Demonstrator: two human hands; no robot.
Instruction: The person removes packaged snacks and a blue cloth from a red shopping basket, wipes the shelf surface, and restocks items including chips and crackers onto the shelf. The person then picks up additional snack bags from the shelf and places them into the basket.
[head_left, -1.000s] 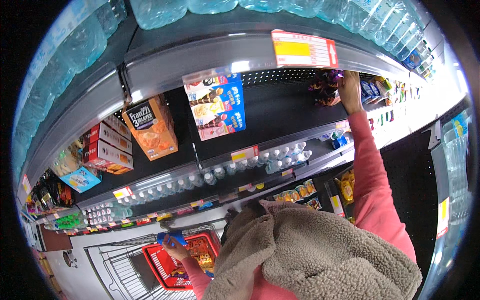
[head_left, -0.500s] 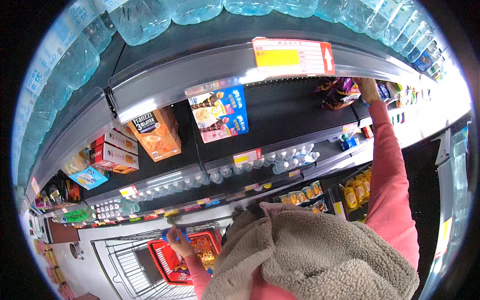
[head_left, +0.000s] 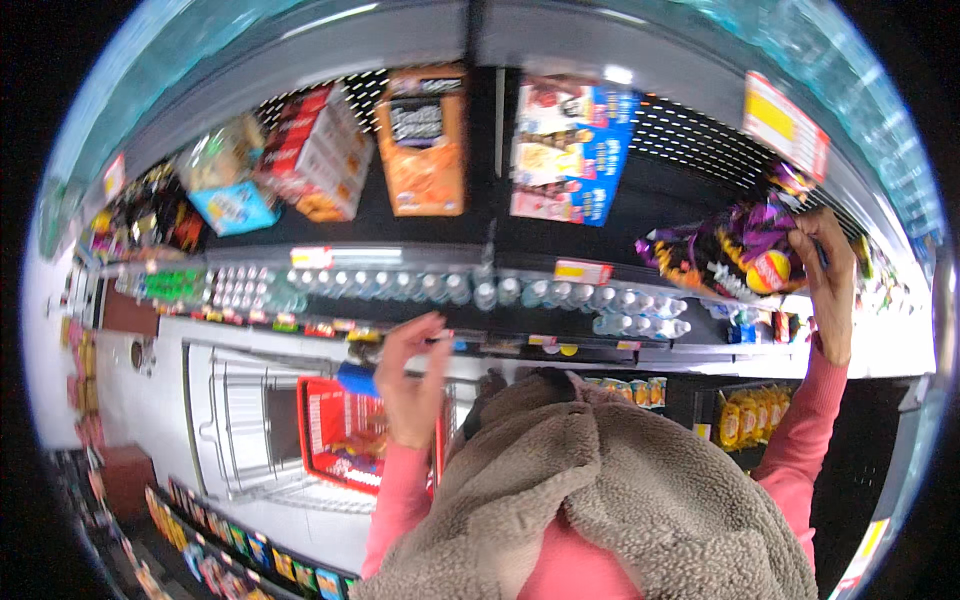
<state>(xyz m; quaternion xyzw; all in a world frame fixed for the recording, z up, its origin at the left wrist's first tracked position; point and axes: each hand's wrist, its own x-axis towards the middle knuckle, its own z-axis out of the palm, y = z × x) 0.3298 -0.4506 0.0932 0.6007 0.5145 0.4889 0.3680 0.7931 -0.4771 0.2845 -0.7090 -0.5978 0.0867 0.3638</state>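
Observation:
My right hand (head_left: 828,265) is closed on the upper edge of a shiny purple-and-black snack bag (head_left: 735,250) with yellow and orange pictures. The bag hangs tilted at the front of the shelf on the right. My left hand (head_left: 410,385) is raised in front of the shelves, blurred, with its fingers curved and apart from the thumb; no held item shows. Beside it is the blue part of the shopping cart's handle (head_left: 358,378). A red basket (head_left: 318,430) with packets in it sits in the cart.
On the same shelf stand blue-and-white boxes (head_left: 570,155), an orange box (head_left: 425,155) and red boxes (head_left: 318,155). Bottles (head_left: 430,288) line the shelf below. Yellow packs (head_left: 750,415) hang lower right. The metal cart (head_left: 235,425) stands at lower left.
My right hand has drawn the snack bag forward and down from the shelf. The left hand has risen off the blue handle and moved right. The view has turned.

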